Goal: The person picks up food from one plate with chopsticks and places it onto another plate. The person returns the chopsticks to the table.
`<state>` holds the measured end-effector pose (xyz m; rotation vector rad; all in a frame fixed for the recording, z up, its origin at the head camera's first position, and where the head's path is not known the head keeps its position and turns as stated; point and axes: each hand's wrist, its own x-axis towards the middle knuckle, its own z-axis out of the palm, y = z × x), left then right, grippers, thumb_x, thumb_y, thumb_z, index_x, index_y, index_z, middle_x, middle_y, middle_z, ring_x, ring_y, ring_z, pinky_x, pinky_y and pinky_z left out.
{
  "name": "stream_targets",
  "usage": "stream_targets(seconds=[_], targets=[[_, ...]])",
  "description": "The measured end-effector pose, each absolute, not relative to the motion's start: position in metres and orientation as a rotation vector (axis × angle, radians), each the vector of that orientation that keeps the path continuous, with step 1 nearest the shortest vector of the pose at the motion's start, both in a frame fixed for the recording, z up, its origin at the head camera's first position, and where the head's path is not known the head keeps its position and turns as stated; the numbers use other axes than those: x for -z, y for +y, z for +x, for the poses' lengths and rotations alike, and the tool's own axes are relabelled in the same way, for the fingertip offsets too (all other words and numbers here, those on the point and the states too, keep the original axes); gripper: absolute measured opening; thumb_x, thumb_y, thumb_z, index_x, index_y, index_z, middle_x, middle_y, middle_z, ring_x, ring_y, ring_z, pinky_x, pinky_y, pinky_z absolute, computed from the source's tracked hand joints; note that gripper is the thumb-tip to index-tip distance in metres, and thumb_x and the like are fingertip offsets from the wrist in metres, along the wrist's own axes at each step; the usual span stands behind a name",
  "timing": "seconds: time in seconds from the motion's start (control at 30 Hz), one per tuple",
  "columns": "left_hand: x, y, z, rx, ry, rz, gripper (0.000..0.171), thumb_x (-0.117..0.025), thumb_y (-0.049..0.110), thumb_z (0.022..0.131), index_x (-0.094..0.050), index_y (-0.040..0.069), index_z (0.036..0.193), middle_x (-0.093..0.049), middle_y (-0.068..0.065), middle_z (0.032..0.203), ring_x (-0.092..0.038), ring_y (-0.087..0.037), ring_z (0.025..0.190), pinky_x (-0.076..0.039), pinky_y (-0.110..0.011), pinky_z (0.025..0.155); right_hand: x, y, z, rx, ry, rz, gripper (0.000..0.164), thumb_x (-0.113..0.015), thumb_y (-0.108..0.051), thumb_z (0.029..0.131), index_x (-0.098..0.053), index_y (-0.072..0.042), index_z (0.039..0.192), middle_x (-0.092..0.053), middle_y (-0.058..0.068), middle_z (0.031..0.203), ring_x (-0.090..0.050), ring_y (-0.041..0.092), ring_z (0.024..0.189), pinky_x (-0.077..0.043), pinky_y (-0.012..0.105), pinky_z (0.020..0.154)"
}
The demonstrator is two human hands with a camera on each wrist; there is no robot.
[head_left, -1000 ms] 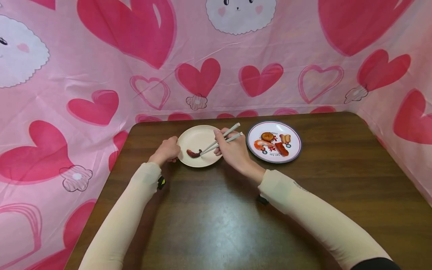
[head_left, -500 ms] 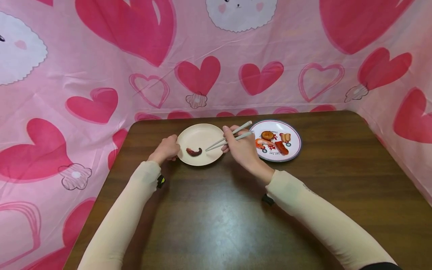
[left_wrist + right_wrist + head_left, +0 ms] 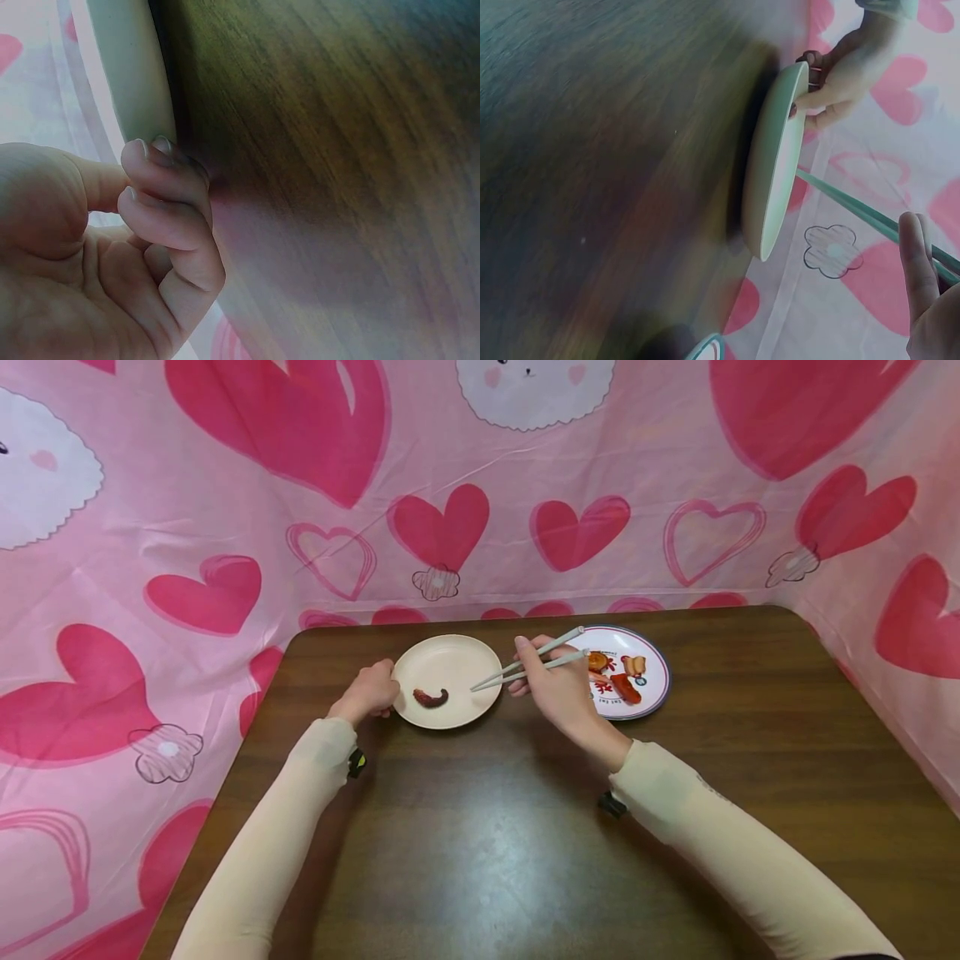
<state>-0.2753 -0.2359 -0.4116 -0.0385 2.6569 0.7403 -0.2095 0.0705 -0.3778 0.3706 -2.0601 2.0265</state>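
My left hand (image 3: 367, 690) pinches the left rim of a cream plate (image 3: 457, 664), thumb and curled fingers on its edge in the left wrist view. On that plate lies a dark reddish-brown curved piece of food (image 3: 431, 698), like a small octopus tentacle. My right hand (image 3: 558, 685) holds a pair of pale chopsticks (image 3: 528, 668) between the two plates. Their tips sit close together over the cream plate's right part, apart from the tentacle-like piece, with nothing between them. In the right wrist view the chopsticks (image 3: 862, 214) slant toward the cream plate (image 3: 772, 172).
A white plate with a blue rim (image 3: 660, 685) stands to the right, partly behind my right hand. It holds a round brown piece (image 3: 598, 661), a pale piece (image 3: 634, 666), a red-orange piece (image 3: 626, 688) and a mostly hidden shrimp. A heart-patterned cloth (image 3: 525, 468) hangs behind the wooden table (image 3: 465, 843).
My right hand has moved right with the chopsticks, whose tips have left the tentacle-like piece. That piece stays on the cream plate. The left hand keeps its place on the rim.
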Motion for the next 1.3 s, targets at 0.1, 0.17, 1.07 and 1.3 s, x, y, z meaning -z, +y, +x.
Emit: stream_targets(seconds=[0.1, 0.17, 1.07, 1.3], targets=[[0.412, -0.236, -0.275, -0.743, 2.660, -0.037, 0.029, -0.040, 0.008, 0.103, -0.049, -0.004, 0.128, -0.061, -0.020, 0.087, -0.059, -0.021, 0.056, -0.047, -0.029, 0.046, 0.377, 0.074, -0.208, -1.997, -2.078, 0.360, 0.037, -0.065, -0.027, 0.107, -0.069, 0.006, 0.091, -0.071, 0.028, 0.077, -0.072, 0.035, 0.058, -0.061, 0.039, 0.054], [0.412, -0.236, -0.275, -0.748, 2.659, -0.037, 0.029, -0.040, 0.008, 0.103, -0.049, -0.004, 0.128, -0.061, -0.020, 0.087, -0.059, -0.021, 0.056, -0.047, -0.029, 0.047, 0.377, 0.076, -0.208, -1.983, -2.091, 0.352, 0.036, -0.065, -0.027, 0.107, -0.069, 0.005, 0.091, -0.071, 0.028, 0.078, -0.072, 0.034, 0.058, -0.061, 0.038, 0.054], [0.415, -0.238, -0.276, -0.764, 2.655, -0.038, 0.026, -0.042, 0.008, 0.103, -0.049, -0.002, 0.125, -0.061, -0.020, 0.088, -0.060, -0.022, 0.058, -0.048, -0.029, 0.048, 0.373, 0.101, -0.206, -1.941, -2.074, 0.342, 0.033, -0.067, -0.024, 0.105, -0.071, 0.008, 0.095, -0.070, 0.016, 0.076, -0.071, 0.031, 0.055, -0.061, 0.038, 0.055], [0.416, -0.238, -0.276, -0.773, 2.658, -0.043, 0.027, -0.042, 0.008, 0.102, -0.050, -0.002, 0.125, -0.061, -0.020, 0.090, -0.060, -0.022, 0.058, -0.047, -0.029, 0.047, 0.373, 0.104, -0.205, -1.966, -2.063, 0.320, 0.036, -0.068, -0.028, 0.105, -0.070, 0.007, 0.095, -0.069, 0.020, 0.078, -0.071, 0.031, 0.055, -0.061, 0.039, 0.055]])
